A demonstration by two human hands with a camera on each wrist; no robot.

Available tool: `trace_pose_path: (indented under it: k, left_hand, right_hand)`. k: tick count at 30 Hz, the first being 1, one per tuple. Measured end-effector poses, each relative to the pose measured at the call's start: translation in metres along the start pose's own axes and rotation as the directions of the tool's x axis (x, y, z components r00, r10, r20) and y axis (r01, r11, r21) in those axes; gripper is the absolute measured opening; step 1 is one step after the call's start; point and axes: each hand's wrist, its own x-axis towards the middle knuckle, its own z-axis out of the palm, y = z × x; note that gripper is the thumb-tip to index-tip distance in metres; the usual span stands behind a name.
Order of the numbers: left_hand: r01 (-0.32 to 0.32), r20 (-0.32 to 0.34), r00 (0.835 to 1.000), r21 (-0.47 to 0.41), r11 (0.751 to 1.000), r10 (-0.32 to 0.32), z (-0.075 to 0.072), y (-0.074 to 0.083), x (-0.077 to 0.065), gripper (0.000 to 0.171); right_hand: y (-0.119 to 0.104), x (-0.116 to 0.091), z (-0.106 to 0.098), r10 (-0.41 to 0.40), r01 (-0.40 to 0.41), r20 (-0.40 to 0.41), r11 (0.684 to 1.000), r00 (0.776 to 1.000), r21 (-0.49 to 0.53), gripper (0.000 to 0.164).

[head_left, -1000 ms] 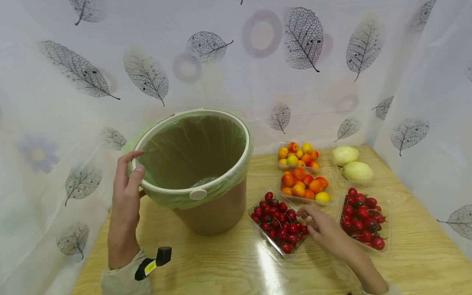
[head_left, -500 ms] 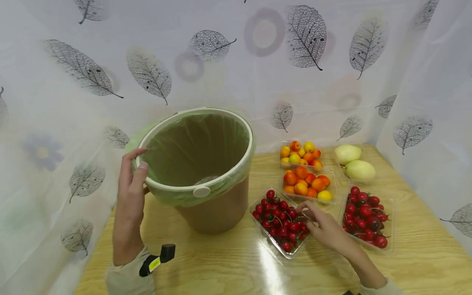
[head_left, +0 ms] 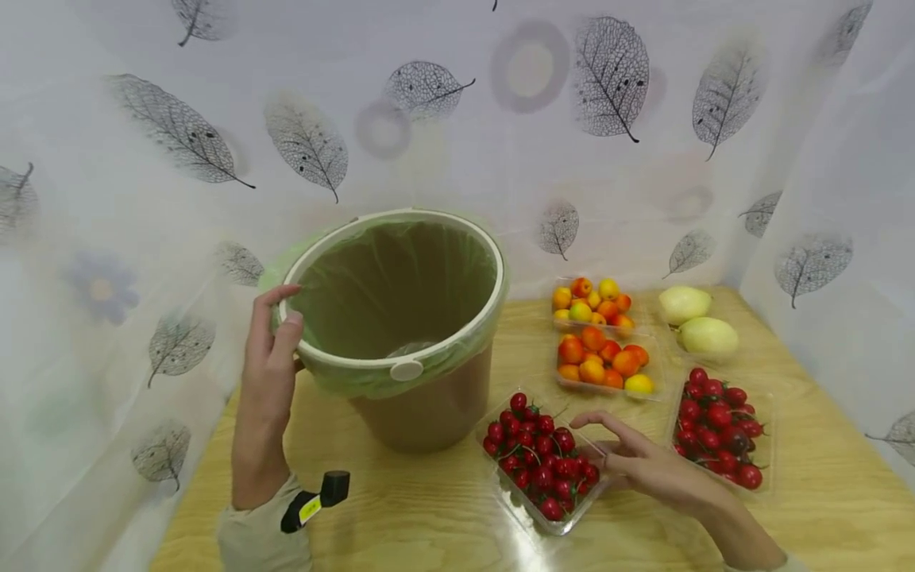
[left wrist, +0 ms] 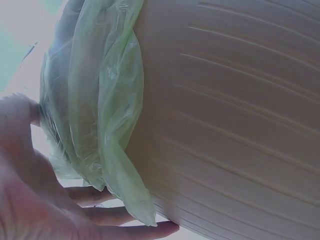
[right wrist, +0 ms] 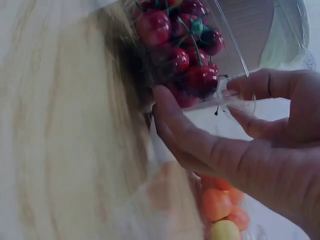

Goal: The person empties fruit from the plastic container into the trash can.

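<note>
In the head view my left hand (head_left: 268, 381) holds the left rim of a brown trash bin (head_left: 429, 413), which has a pale green bag (head_left: 372, 389) folded over its white rim. In the left wrist view several fingers extend along the bin's outer wall, beside the loose bag edge. My right hand (head_left: 654, 469) grips the right side of a clear plastic box (head_left: 561, 526) full of red cherries (right wrist: 200, 80) with green stems. The box is tilted, its near edge over the table. In the right wrist view fingers and thumb lie at its corner.
Behind the right hand are two clear boxes of orange and yellow fruits (head_left: 600, 361). A second box of cherries (head_left: 718, 429) stands to the right. Two pale yellow fruits (head_left: 708, 336) lie at the back right corner of the wooden table (head_left: 415, 516). A leaf-patterned curtain (head_left: 457, 159) surrounds the table.
My right hand has gone from resting at the box's edge to gripping its side, and the box has shifted toward me. The left hand stays on the bin's rim. The head view has turned slightly left.
</note>
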Motion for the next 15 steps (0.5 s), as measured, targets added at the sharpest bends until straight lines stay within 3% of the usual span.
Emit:
trace_pose_path:
  k: [8,12,15]
  left_hand:
    - [0.002,0.018,1.0,0.043,0.999,-0.003,-0.004,-0.001,-0.003,0.048]
    - [0.009,0.029,1.0,0.082,0.997,-0.011,-0.008,0.0,-0.005,0.049]
    - [0.007,0.03,0.999,0.099,0.995,-0.01,-0.01,0.002,-0.006,0.049]
  right_hand:
    - [0.01,-0.002,0.002,0.012,-0.031,0.104,0.982,0.994,0.184,0.061]
    - [0.01,-0.005,0.002,0.016,-0.04,0.13,0.982,0.991,0.184,0.066]
    - [0.007,-0.011,0.0,0.008,-0.026,0.094,0.983,0.996,0.182,0.066]
